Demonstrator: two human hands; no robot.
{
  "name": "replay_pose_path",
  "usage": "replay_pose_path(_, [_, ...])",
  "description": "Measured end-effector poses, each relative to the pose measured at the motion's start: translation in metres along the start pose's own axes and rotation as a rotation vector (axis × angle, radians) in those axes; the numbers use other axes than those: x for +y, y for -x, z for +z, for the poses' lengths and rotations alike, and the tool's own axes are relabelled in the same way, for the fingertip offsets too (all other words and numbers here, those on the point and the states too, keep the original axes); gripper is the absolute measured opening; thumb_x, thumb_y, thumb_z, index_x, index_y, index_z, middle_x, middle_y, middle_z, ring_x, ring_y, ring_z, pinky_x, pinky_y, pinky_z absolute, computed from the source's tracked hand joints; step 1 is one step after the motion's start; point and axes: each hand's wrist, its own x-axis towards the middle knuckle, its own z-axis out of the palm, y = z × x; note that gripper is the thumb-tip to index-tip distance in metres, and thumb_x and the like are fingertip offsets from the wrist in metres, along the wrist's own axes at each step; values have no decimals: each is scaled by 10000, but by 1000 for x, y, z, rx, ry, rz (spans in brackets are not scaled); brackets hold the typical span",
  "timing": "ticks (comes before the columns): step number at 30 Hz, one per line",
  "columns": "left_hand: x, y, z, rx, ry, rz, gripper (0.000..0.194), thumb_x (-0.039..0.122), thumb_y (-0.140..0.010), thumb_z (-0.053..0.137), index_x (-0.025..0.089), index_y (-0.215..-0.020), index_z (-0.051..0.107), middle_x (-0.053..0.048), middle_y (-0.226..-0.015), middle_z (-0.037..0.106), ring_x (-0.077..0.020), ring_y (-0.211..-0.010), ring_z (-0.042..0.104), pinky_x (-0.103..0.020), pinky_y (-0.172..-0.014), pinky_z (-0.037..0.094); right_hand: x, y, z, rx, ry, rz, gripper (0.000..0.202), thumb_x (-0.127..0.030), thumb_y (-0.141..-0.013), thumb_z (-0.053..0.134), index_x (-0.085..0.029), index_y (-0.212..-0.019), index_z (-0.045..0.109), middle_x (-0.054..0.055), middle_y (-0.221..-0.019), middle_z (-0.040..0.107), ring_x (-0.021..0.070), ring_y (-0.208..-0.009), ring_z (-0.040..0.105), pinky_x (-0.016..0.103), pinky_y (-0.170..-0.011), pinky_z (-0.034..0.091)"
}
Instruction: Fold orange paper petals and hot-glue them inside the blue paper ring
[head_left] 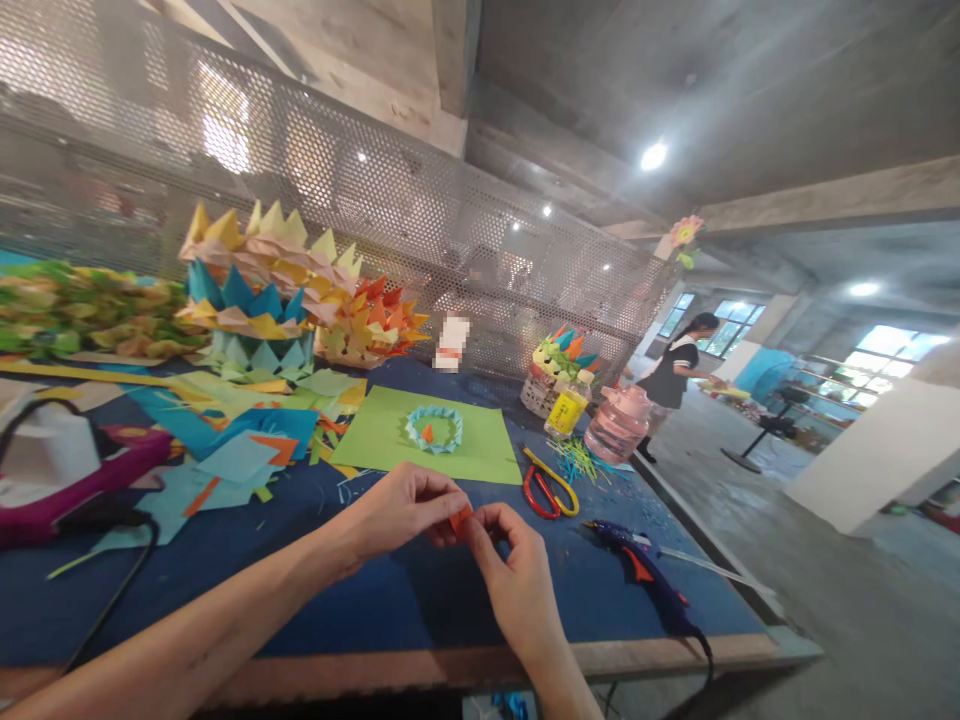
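Orange paper piece (460,518) between left hand (437,510), right hand (495,533)

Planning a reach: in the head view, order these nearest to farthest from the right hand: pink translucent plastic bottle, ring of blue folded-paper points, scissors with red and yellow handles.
1. Scissors with red and yellow handles: just beyond the right hand, slightly rightward.
2. Pink translucent plastic bottle: farther back, right side.
3. Ring of blue folded-paper points: back left.
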Motion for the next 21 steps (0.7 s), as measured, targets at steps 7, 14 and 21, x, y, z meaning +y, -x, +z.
replay_pose_path(7, [9, 4, -1, -61, 136, -58, 250, 330, -679, 689, 163, -864, 685, -24, -804, 686, -134, -758, 610, -247, -731, 471, 3, -1, -1, 53, -76, 55, 266, -385, -846, 541, -150, -731, 591, -16, -659, 586, 106, -628, 507, 186, -590, 395])
replay_pose_path(14, [2, -2, 1, -14, 103, -65, 200, 322, -665, 701, 145, -743, 651, 11, -666, 648, -99, -615, 579, -239, -644, 464, 2, 0, 2, 46, -99, 49, 265, -386, -836, 551, -149, -719, 585, -12, -660, 589, 109, -623, 511, 192, -582, 395])
replay_pose_path(21, [1, -1, 3, 20, 76, -72, 204, 336, -651, 693, 152, -708, 624, 26, -626, 636, -101, -591, 577, -251, -637, 463, 1, 0, 2, 48, -105, 52, 264, -383, -832, 560, -148, -717, 592, -8, -668, 594, 109, -630, 509, 194, -595, 399])
